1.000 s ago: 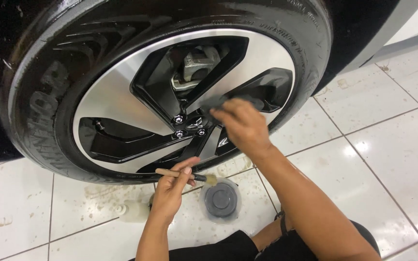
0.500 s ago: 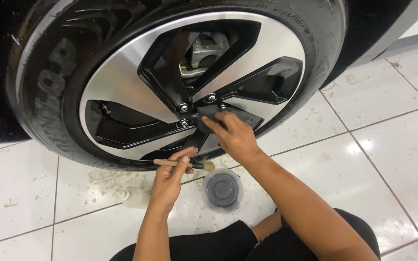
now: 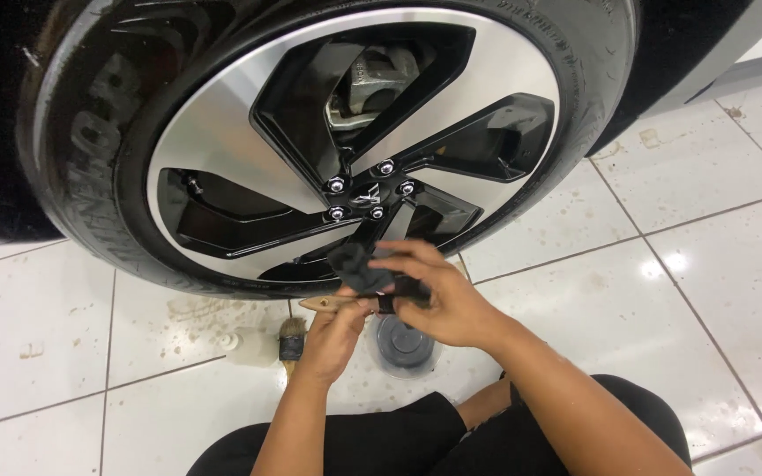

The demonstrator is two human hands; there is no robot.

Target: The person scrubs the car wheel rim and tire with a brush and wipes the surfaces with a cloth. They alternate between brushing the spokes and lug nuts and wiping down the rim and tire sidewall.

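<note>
Cloth [image 3: 359, 267], dark and bunched, sits pinched in the right hand [image 3: 438, 295], whose fingers curl closed over it just below the wheel's rim. The left hand [image 3: 337, 328] is clenched on a wooden-handled brush [image 3: 332, 304], its long axis lying roughly nine to three, handle tip toward nine. Both hands touch. The wheel hub [image 3: 362, 196] lies at twelve o'clock from them, the right hand nearer. A small round tub [image 3: 403, 345] stands at six, a second brush [image 3: 291, 339] at eight.
</note>
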